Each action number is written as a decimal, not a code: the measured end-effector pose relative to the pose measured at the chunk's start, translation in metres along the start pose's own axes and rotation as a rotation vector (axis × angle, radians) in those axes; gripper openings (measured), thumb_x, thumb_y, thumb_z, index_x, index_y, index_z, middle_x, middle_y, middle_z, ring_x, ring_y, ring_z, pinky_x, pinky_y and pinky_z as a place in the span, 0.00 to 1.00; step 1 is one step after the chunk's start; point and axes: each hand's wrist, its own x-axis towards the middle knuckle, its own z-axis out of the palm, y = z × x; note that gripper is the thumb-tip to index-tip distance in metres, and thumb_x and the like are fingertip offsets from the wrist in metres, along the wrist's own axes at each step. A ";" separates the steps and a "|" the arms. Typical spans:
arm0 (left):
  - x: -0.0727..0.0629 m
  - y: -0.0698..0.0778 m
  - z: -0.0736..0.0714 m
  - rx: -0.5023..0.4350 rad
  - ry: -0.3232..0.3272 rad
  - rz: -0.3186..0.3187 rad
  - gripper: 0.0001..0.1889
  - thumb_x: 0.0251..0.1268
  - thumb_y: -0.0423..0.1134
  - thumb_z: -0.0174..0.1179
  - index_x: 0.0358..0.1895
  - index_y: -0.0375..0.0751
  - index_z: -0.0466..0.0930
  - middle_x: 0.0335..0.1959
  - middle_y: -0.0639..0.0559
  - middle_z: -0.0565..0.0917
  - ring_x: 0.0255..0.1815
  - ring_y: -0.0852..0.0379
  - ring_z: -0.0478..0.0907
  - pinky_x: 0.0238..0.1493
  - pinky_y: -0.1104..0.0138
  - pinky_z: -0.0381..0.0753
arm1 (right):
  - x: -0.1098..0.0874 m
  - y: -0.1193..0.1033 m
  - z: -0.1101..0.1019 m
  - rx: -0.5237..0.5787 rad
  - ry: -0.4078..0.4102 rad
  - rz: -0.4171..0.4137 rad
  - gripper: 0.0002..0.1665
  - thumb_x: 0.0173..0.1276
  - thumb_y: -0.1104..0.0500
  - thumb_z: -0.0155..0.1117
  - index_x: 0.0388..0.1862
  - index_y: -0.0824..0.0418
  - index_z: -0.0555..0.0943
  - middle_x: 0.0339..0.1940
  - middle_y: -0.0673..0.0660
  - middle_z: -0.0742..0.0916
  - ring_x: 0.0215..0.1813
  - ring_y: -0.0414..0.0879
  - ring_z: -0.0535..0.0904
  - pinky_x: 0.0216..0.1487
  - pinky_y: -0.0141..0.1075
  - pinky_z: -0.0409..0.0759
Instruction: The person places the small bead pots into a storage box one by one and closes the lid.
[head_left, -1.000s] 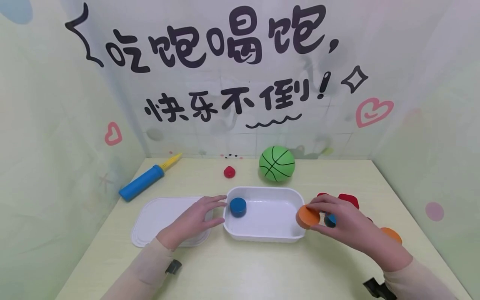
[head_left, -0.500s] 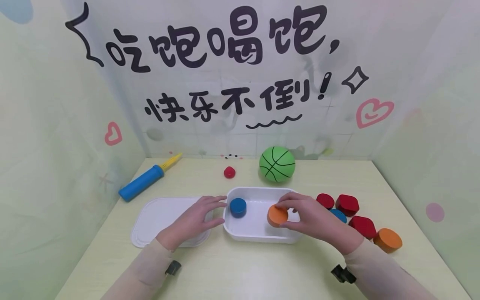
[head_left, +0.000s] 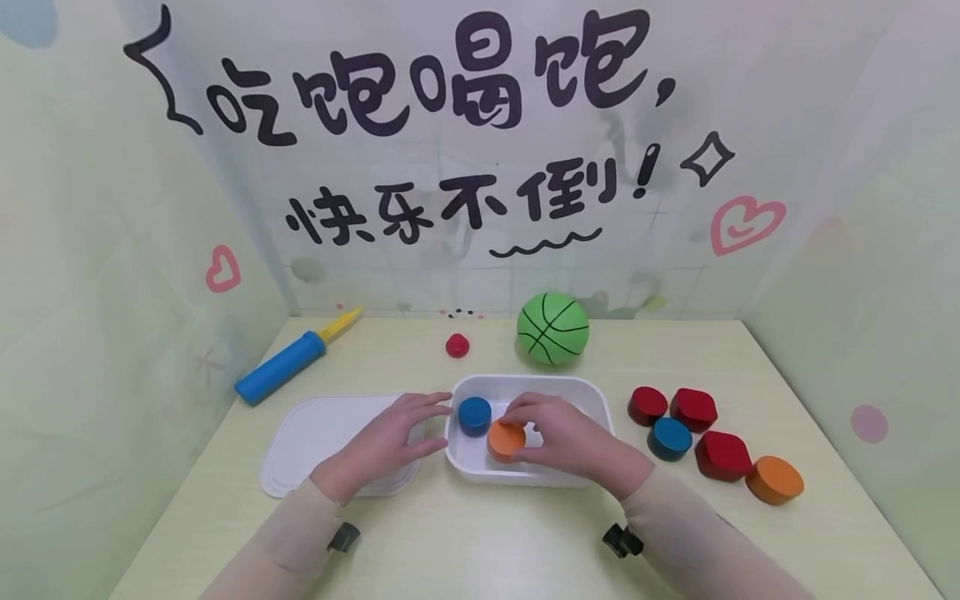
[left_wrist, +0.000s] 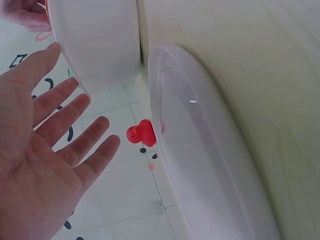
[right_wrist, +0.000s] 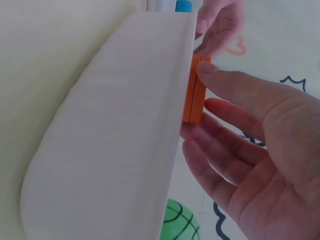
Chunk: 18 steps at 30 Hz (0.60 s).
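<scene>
Compared with half a second ago, your left hand (head_left: 382, 437) is in the same place, at the left end of the white box (head_left: 487, 477). Its fingers are spread and loosely bent, with nothing in them; whether they touch the box, I cannot tell. Your right hand (head_left: 570, 437) has travelled left over the box. Its fingers pinch the orange block (head_left: 506, 442), which is now near the left end, just beside the blue block (head_left: 474, 416); its base is hidden.

Count on the tabletop (head_left: 480, 542), left to right: one blue pump (head_left: 282, 367) with a yellow nozzle; one white lid (head_left: 318, 442), partly behind your left hand; one red toy duck (head_left: 457, 346); the one box, with one blue block resting inside; one green ball (head_left: 552, 328). At right stand five loose blocks: three red blocks (head_left: 722, 456), a second blue block (head_left: 670, 438) and a second orange block (head_left: 775, 480).
</scene>
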 end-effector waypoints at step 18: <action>-0.001 0.001 0.000 0.004 -0.002 -0.006 0.29 0.67 0.56 0.69 0.70 0.61 0.77 0.78 0.63 0.69 0.78 0.49 0.66 0.70 0.45 0.77 | 0.037 -0.011 0.025 -0.080 -0.150 -0.056 0.21 0.62 0.54 0.80 0.55 0.52 0.89 0.54 0.45 0.88 0.56 0.39 0.82 0.62 0.34 0.83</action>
